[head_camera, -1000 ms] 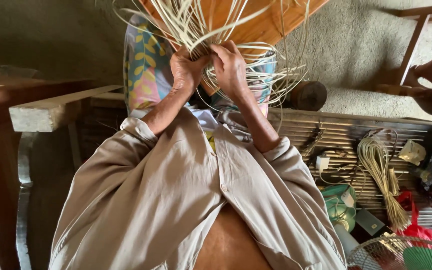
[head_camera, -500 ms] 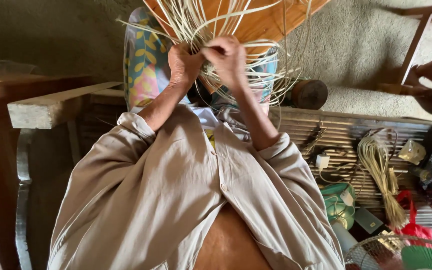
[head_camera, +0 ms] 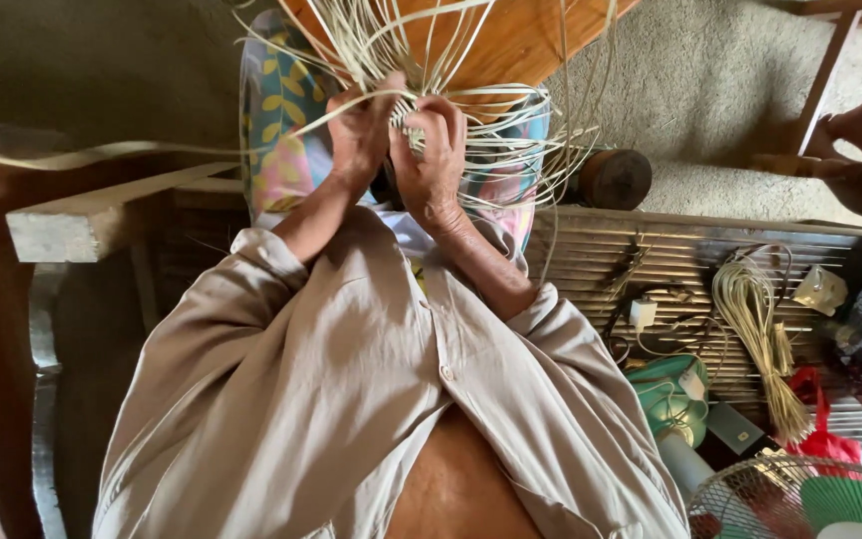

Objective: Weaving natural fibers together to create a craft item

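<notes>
Over the lap, both hands grip the weave: left hand [head_camera: 359,135] pinches one strip [head_camera: 152,152] taut sideways while right hand [head_camera: 431,160] clamps the crossing strands [head_camera: 471,60] steady.

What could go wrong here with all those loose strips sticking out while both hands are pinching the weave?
The left hand and right hand grip the small woven patch close together; if either slips, the weave may loosen. The loose pale strips fan out freely and cross each other, so they could tangle or kink. One long strip sweeps far left over the wooden plank and might snag on its edge.
</notes>
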